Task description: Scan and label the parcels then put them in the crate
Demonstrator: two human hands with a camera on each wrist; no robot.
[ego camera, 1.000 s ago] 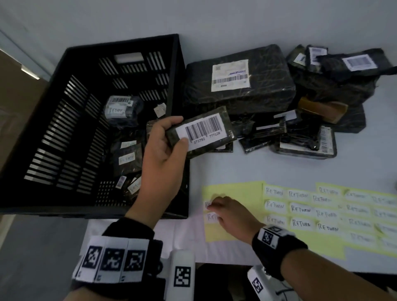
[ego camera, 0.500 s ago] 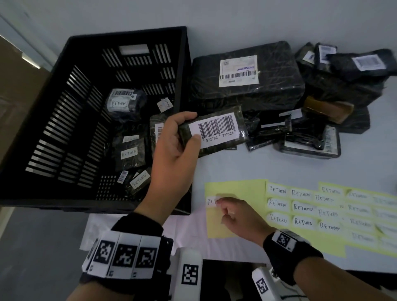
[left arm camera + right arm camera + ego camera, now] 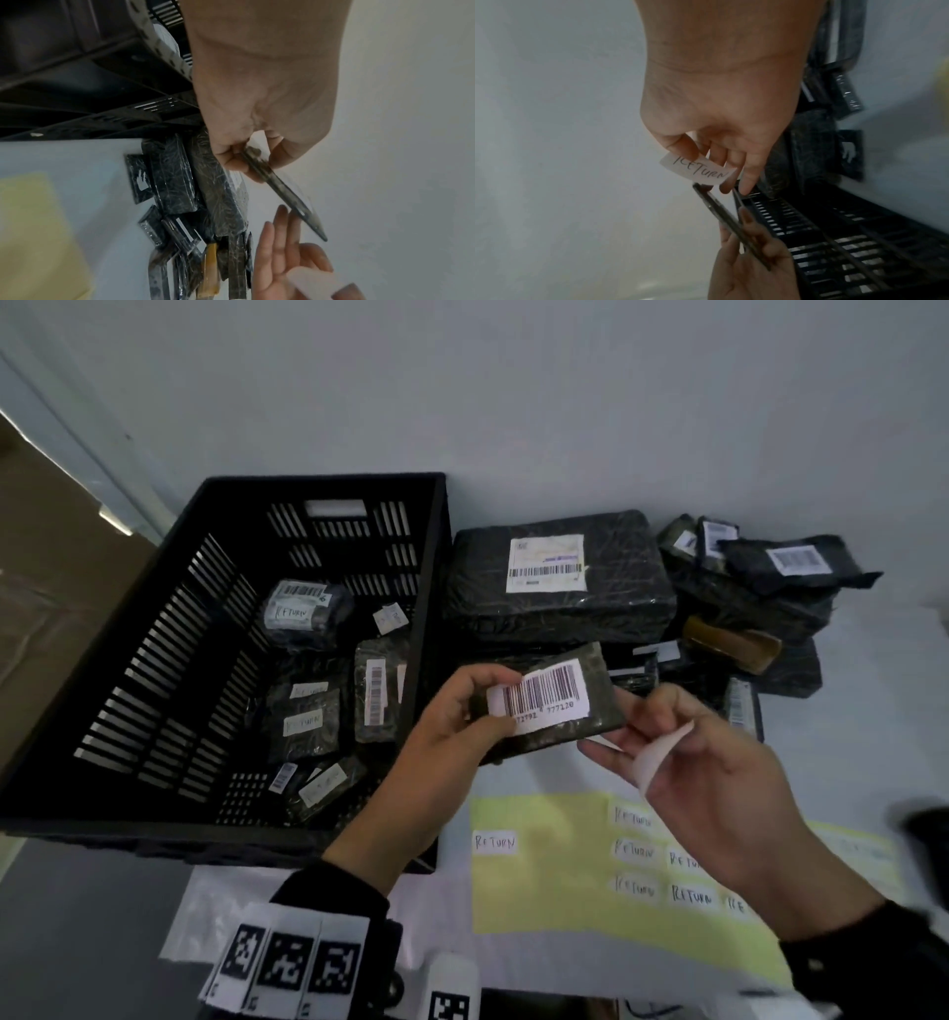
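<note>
Your left hand pinches a flat, dark-wrapped parcel — white barcode sticker facing up — above the worktop, beside the black crate; your right hand pinches a curled "RETURN" label just beside it.

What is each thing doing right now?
Left hand: grips parcel.
Parcel: held up, barcode showing, no RETURN label seen.
Right hand: pinches label.
Label: peeled off, not stuck yet.
Crate: open, labelled parcels inside.
Sheet: flat, labels left.

Black crate, yellow label sheet
</note>
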